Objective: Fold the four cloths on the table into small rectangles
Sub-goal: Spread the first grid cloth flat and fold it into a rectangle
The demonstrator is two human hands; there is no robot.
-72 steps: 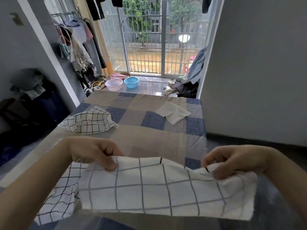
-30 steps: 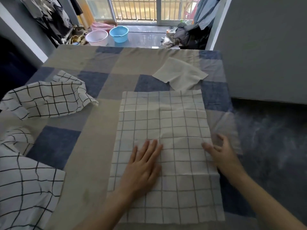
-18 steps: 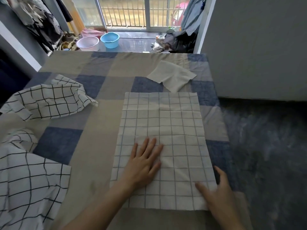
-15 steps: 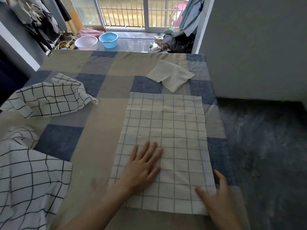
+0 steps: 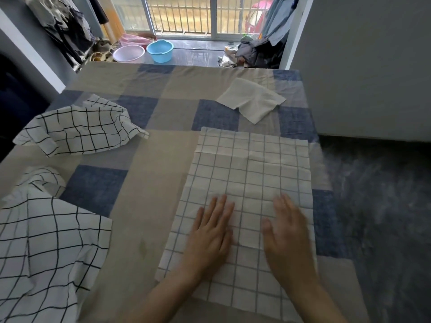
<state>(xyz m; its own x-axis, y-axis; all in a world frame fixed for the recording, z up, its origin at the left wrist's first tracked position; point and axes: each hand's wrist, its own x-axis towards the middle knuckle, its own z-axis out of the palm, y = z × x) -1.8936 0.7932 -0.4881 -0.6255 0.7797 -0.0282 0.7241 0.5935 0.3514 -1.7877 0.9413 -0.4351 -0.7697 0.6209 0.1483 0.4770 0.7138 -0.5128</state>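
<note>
Both hands, left [image 5: 210, 236] and right [image 5: 288, 238], lie spread flat on the near half of the cloth [image 5: 251, 173], its long axis running away from them

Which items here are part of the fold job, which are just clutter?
Job: grey-checked white cloth under both hands; black-checked cloth, crumpled; large black-checked cloth; plain white cloth.
Clutter: blue plastic basin; pink basin; hanging clothes.

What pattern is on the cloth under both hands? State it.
White with a thin grey-blue grid, on the cloth; the head view shows it.
</note>
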